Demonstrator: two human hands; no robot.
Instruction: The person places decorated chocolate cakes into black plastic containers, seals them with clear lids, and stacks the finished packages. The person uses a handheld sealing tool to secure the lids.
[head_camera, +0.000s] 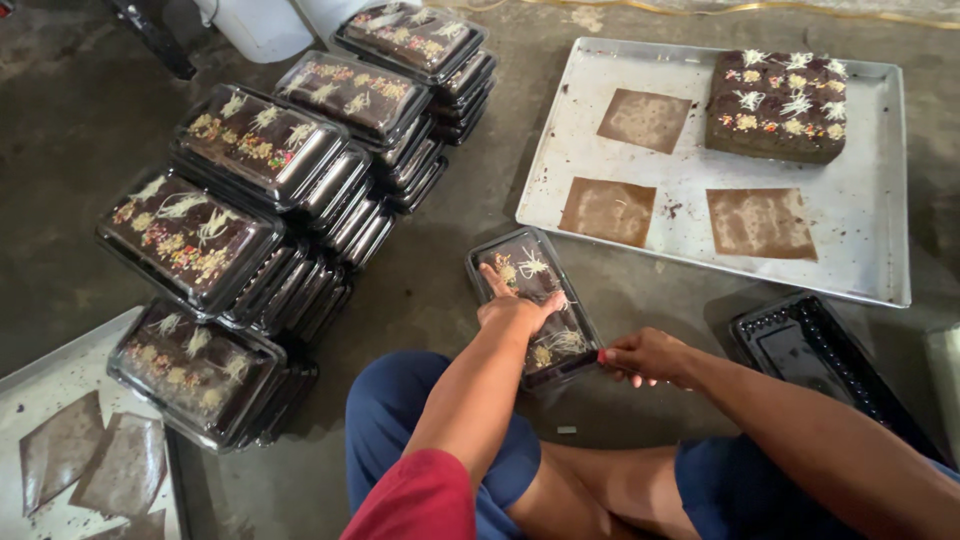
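Note:
A clear-lidded black plastic box (529, 270) holding a decorated chocolate cake lies on the floor in front of me. My left hand (513, 306) presses flat on its lid, fingers spread. At the box's near right corner, my right hand (648, 356) pinches the edge of the lid. One uncovered chocolate cake (778, 104) with white and coloured toppings sits at the far right of a metal tray (860, 230).
Several stacks of boxed cakes (290, 190) stand to the left. Three brown paper squares (760, 222) lie on the metal tray. An empty black box base (810, 350) lies at right. Another tray with brown papers (90, 460) is at lower left. My knees are below.

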